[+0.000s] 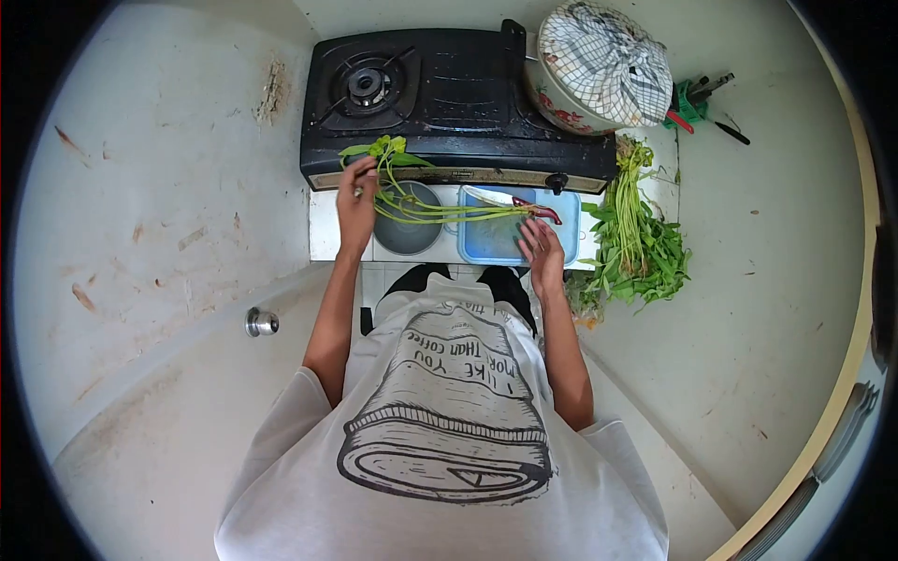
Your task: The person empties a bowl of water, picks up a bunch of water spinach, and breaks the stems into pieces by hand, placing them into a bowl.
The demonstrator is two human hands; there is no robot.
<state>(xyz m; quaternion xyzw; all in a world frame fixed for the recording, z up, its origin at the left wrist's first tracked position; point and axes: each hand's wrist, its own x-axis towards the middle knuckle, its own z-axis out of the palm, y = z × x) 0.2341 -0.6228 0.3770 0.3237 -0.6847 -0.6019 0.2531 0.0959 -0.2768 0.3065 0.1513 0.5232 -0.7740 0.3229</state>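
Note:
Several long green vegetable stems (440, 219) with leaves at one end stretch between my two hands. My left hand (356, 198) is closed around them near the leafy end (385, 148), beside the stove's front edge. Their root ends lie over the blue tray (479, 251), close to the fingertips of my right hand (544, 248). That hand's fingers are apart, and I see nothing gripped in them. A knife with a dark red handle (547, 213) rests across the tray, partly behind the stems. Below the stems, to the left of the tray, sits a round grey bowl (409, 236).
A black gas stove (458, 103) stands at the back, bearing a floral pot (561, 110) covered with a checked cloth (608, 61). A bunch of leafy greens (636, 238) lies at the right. Behind it, a green holder (690, 101) contains utensils. A door knob (262, 322) is at left.

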